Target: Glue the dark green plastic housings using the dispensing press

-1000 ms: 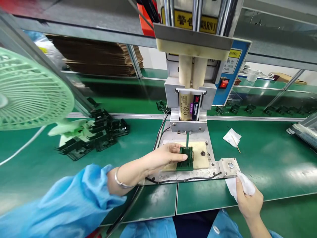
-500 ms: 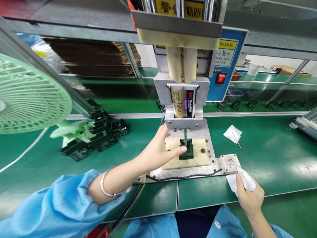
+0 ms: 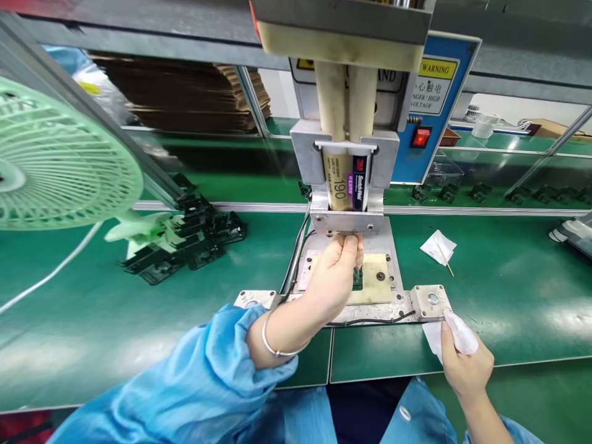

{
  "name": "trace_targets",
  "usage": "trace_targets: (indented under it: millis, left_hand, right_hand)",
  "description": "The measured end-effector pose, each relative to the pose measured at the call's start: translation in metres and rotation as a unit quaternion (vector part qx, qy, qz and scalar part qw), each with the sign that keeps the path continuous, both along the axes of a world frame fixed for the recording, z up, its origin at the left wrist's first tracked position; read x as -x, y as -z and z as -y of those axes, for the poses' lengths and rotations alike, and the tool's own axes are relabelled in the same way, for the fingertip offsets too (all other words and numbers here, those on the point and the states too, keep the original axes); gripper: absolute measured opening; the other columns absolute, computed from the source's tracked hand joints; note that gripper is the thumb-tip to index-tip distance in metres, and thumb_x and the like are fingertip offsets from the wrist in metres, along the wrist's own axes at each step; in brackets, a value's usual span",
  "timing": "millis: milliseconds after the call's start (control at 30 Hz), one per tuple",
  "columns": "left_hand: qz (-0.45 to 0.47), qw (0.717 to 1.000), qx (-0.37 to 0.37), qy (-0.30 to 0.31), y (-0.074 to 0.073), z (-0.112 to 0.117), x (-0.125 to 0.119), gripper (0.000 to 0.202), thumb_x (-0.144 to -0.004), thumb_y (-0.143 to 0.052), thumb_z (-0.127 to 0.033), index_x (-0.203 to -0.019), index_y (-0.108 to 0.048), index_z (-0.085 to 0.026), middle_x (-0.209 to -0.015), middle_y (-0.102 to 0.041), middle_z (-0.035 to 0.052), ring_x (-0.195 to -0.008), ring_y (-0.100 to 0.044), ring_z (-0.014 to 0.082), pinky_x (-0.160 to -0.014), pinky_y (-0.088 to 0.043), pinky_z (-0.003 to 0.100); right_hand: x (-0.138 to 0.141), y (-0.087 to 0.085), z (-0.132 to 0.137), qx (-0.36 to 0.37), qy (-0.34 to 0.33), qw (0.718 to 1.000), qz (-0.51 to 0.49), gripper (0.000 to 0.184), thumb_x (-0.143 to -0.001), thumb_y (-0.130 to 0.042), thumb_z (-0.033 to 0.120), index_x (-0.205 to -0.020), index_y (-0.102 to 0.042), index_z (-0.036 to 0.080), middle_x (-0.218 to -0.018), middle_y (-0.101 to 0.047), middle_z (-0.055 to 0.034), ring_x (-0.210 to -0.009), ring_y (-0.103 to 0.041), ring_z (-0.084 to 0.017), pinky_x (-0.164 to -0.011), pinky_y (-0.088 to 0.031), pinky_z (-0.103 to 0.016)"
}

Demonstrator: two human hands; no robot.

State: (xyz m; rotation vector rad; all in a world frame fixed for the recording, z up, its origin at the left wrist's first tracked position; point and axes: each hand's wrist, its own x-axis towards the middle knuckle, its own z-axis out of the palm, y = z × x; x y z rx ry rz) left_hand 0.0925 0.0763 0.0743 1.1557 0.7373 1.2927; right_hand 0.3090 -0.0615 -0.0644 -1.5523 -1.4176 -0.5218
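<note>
The left hand (image 3: 333, 271) apparently pinched the hidden nozzle below the Scotch-Weld cartridge (image 3: 340, 185); the right hand (image 3: 468, 370) clutched a white wipe (image 3: 460, 335).

A blue smock (image 3: 194, 376) with gathered cuff (image 3: 283, 372) and pale button (image 3: 404, 412) opens over a navy top (image 3: 365, 413); a silver bangle (image 3: 276, 353) rings the left wrist (image 3: 283, 330).

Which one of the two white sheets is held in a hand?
The lower white sheet, pinched in the right hand beside the silver-button box. The upper white sheet lies on the green table, untouched, with a thin stick on it.
</note>
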Motion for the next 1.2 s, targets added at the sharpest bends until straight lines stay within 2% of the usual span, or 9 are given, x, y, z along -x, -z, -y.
trace_targets:
  millis: [267, 467, 600, 733, 800, 900, 1033, 1100, 1200]
  left_hand:
    - [0.114, 0.988, 0.101, -0.018, -0.022, 0.013, -0.01, 0.03, -0.09, -0.067, -0.026, -0.067, -0.05, -0.017, -0.063, -0.041, -0.0049, -0.052, -0.032, 0.0075, -0.053, -0.034, 0.02]
    - [0.077, 0.995, 0.059, 0.001, -0.013, 0.008, -0.005, 0.033, -0.085, -0.073, -0.039, -0.069, -0.053, -0.018, -0.065, -0.043, -0.0042, -0.056, -0.035, 0.0093, -0.057, -0.038, 0.022]
    - [-0.127, 0.989, -0.064, 0.041, -0.01, 0.001, 0.024, 0.029, -0.094, -0.056, -0.049, -0.092, -0.064, -0.021, -0.089, -0.063, 0.0045, -0.086, -0.057, 0.0186, -0.088, -0.048, 0.032]
    - [-0.39, 0.91, -0.136, -0.032, -0.013, 0.004, 0.082, 0.046, -0.095, -0.048, -0.049, -0.13, -0.057, -0.021, -0.136, -0.058, 0.0097, -0.131, -0.049, 0.0289, -0.114, -0.034, 0.044]
    - [-0.462, 0.874, -0.116, -0.099, -0.006, 0.008, 0.115, 0.053, -0.092, -0.047, -0.054, -0.133, -0.056, -0.022, -0.139, -0.058, 0.0086, -0.133, -0.048, 0.0308, -0.116, -0.032, 0.047]
    - [-0.512, 0.842, 0.017, -0.169, 0.018, 0.014, 0.156, 0.059, -0.085, -0.051, -0.061, -0.129, -0.06, -0.023, -0.137, -0.06, 0.0085, -0.125, -0.054, 0.0343, -0.109, -0.038, 0.051]
    - [-0.409, 0.885, 0.178, -0.129, 0.053, 0.022, 0.179, 0.067, -0.075, -0.065, -0.062, -0.128, -0.061, -0.023, -0.124, -0.067, 0.009, -0.1, -0.064, 0.0274, -0.082, -0.053, 0.035]
    - [-0.326, 0.913, 0.198, -0.148, 0.063, 0.025, 0.178, 0.064, -0.07, -0.074, -0.056, -0.124, -0.063, -0.024, -0.115, -0.068, 0.0066, -0.087, -0.063, 0.0203, -0.068, -0.052, 0.024]
    - [-0.234, 0.932, 0.195, -0.195, 0.069, 0.028, 0.172, 0.057, -0.064, -0.083, -0.043, -0.115, -0.067, -0.025, -0.11, -0.067, 0.0037, -0.081, -0.06, 0.0146, -0.062, -0.049, 0.017]
  right_hand:
    - [-0.001, 0.003, 0.001, -0.002, -0.008, 1.0, -0.01, 0.011, -0.089, -0.065, 0.021, -0.087, -0.073, 0.014, -0.076, -0.074, -0.0088, -0.063, -0.072, -0.023, -0.061, -0.059, -0.029]
    - [-0.003, 0.006, 0.003, 0.003, -0.01, 1.0, -0.015, 0.009, -0.088, -0.066, 0.019, -0.089, -0.074, 0.014, -0.078, -0.074, -0.0081, -0.066, -0.072, -0.022, -0.063, -0.058, -0.028]
    - [-0.006, 0.011, 0.01, 0.018, 0.007, 0.997, -0.07, 0.014, -0.087, -0.068, 0.025, -0.083, -0.076, 0.015, -0.076, -0.074, -0.0087, -0.065, -0.072, -0.023, -0.062, -0.058, -0.03]
    - [-0.006, 0.006, 0.012, 0.064, 0.101, 0.96, -0.253, 0.03, -0.083, -0.073, 0.041, -0.086, -0.078, 0.012, -0.081, -0.075, -0.0126, -0.076, -0.073, -0.03, -0.07, -0.059, -0.037]
    - [-0.005, -0.003, 0.004, 0.084, 0.13, 0.916, -0.37, 0.041, -0.078, -0.076, 0.048, -0.096, -0.078, 0.011, -0.089, -0.076, -0.0131, -0.088, -0.073, -0.033, -0.075, -0.059, -0.039]
    - [-0.002, -0.022, -0.017, 0.123, 0.112, 0.857, -0.488, 0.055, -0.07, -0.08, 0.054, -0.106, -0.076, 0.013, -0.098, -0.075, -0.0113, -0.097, -0.07, -0.034, -0.082, -0.058, -0.042]
    - [0.003, -0.039, -0.039, 0.159, 0.1, 0.838, -0.512, 0.058, -0.058, -0.087, 0.053, -0.099, -0.077, 0.013, -0.096, -0.075, -0.0107, -0.093, -0.071, -0.031, -0.079, -0.06, -0.04]
    - [0.004, -0.042, -0.042, 0.166, 0.11, 0.84, -0.505, 0.057, -0.055, -0.089, 0.05, -0.097, -0.078, 0.013, -0.094, -0.075, -0.0107, -0.089, -0.071, -0.03, -0.073, -0.06, -0.037]
    - [0.006, -0.041, -0.042, 0.145, 0.1, 0.849, -0.498, 0.057, -0.057, -0.09, 0.05, -0.098, -0.077, 0.013, -0.091, -0.075, -0.0096, -0.085, -0.071, -0.027, -0.068, -0.06, -0.034]
